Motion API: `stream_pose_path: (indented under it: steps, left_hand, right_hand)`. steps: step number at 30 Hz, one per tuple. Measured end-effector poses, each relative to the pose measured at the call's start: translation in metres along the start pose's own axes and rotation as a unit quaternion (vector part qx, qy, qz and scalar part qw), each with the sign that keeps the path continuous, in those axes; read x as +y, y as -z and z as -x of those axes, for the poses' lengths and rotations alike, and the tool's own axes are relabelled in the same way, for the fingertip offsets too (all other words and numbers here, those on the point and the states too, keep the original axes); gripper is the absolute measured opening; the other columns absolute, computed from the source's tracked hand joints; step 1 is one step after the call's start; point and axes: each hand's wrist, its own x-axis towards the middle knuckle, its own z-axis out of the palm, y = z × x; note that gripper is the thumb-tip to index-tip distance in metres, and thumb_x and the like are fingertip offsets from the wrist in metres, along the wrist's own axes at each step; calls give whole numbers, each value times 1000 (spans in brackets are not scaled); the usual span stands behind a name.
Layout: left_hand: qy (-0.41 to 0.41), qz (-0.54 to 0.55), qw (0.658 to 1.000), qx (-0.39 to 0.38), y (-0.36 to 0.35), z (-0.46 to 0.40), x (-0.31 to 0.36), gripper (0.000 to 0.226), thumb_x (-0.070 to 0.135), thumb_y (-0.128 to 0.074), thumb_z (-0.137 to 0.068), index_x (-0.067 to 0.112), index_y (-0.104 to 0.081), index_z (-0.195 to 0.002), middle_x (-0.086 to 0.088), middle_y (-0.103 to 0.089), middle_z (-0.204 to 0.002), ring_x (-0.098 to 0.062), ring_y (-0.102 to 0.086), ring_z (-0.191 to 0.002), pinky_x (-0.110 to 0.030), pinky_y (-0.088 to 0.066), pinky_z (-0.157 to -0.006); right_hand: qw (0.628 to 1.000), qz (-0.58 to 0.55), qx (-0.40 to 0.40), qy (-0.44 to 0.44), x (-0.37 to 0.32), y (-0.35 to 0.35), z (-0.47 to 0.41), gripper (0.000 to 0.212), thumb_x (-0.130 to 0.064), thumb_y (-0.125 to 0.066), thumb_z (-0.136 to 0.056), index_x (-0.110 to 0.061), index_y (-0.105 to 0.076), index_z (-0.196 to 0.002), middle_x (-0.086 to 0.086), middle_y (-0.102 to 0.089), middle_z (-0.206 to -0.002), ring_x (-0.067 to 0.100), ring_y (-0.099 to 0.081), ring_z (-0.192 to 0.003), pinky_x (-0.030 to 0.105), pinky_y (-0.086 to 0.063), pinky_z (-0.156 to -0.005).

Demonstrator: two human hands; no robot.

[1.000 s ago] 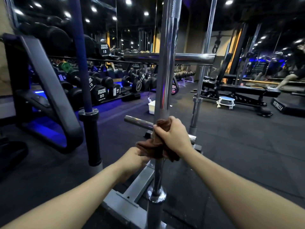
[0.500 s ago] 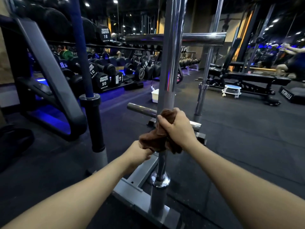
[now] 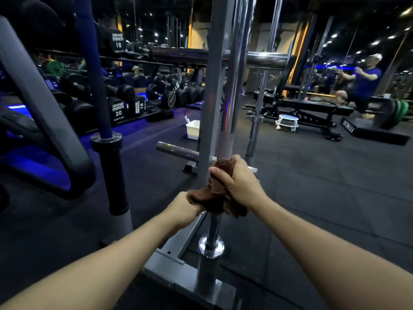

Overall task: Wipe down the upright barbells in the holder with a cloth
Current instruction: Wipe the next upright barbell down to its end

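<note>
Right hand (image 3: pixel 240 182) clamps the cloth (image 3: pixel 214 193) round the upright barbell (image 3: pixel 225 108) low on its shaft, just above the collar, bar running straight up from the grip, while the left hand (image 3: pixel 183 205), half hidden, seems to pinch the cloth's tail.

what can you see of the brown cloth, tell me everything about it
The brown cloth looks like soft, thick towelling, bunched and creased rather than folded. It is wrapped round the shaft of the chrome barbell standing upright in the holder, above the bar's collar. The right hand grips it against the bar from above; the left hand holds its lower left end. Loose corners hang below the right hand.
</note>
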Motion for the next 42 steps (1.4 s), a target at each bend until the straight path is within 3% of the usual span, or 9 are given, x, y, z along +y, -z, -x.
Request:
stream_pose_path:
  steps: [3,8,15,17,20,22,33,38,42]
  left_hand:
    - [-9,-7,1000,4,-3,0,1,21,7,-67,-84,17,-65,-66,10,-59,-57,-8,-48,-60,-24,-39,-59]
    - [9,81,996,-32,-7,1,-2,23,17,-55,-94,19,-63,-115,0,-71,-101,3,-66,-82,-8,-46,-65]
    - [39,132,989,55,-20,13,-3,32,10,-68,-74,6,-68,-106,-14,-69,-101,-19,-59,-94,-30,-46,-79]
    - [35,121,990,67,-24,17,0,37,19,-68,-71,4,-67,-105,-14,-66,-98,-19,-55,-91,-31,-44,-75]
    - [-10,142,982,125,-23,12,15,6,14,-60,-92,9,-64,-90,-7,-63,-94,-16,-56,-89,-26,-39,-70]
    - [-25,143,979,142,-23,7,30,19,12,-49,-98,17,-61,-83,1,-65,-90,-9,-59,-86,-26,-40,-73]
    - [-57,89,991,81,-16,5,31,28,0,-67,-75,0,-68,-103,-13,-66,-100,-20,-56,-95,-34,-47,-86]
    - [-43,54,996,54,-8,6,34,25,9,-50,-96,21,-62,-115,3,-65,-110,-7,-58,-103,-25,-44,-81]
    - [-35,-2,995,98,8,3,44,28,-5,-53,-92,18,-65,-104,-4,-66,-100,-15,-59,-95,-31,-47,-80]
  right_hand:
    - [999,10,21,22,-10,12,-1,47,-50,-65,-82,-16,-37,-96,10,-58,-97,28,-56,-92,36,-44,-77]
    - [983,-78,144,79,-40,31,-24,41,-48,-58,-88,-17,-33,-94,13,-56,-102,32,-55,-97,37,-42,-79]
    - [997,-22,-8,71,10,-4,0,37,-43,-58,-90,-15,-33,-92,10,-48,-98,34,-51,-101,36,-36,-84]
    - [996,-25,4,85,4,3,-3,39,-45,-59,-89,-15,-34,-91,8,-50,-97,34,-52,-99,39,-39,-83]
    - [985,-87,78,128,-22,23,-23,41,-47,-59,-88,-12,-41,-97,10,-57,-100,35,-55,-99,43,-43,-84]
    - [978,-95,103,155,-37,37,-38,46,-50,-57,-89,-8,-44,-104,15,-57,-105,35,-55,-101,44,-43,-85]
    - [994,-25,-40,100,-5,21,-20,42,-53,-53,-88,-17,-31,-95,16,-52,-114,37,-51,-108,41,-41,-85]
    - [980,-90,82,155,-52,54,-48,49,-52,-56,-88,-10,-41,-108,18,-53,-116,37,-52,-109,48,-41,-93]
    - [988,-79,42,123,-39,36,-44,50,-52,-57,-87,-10,-42,-110,17,-53,-119,38,-52,-112,47,-42,-94]
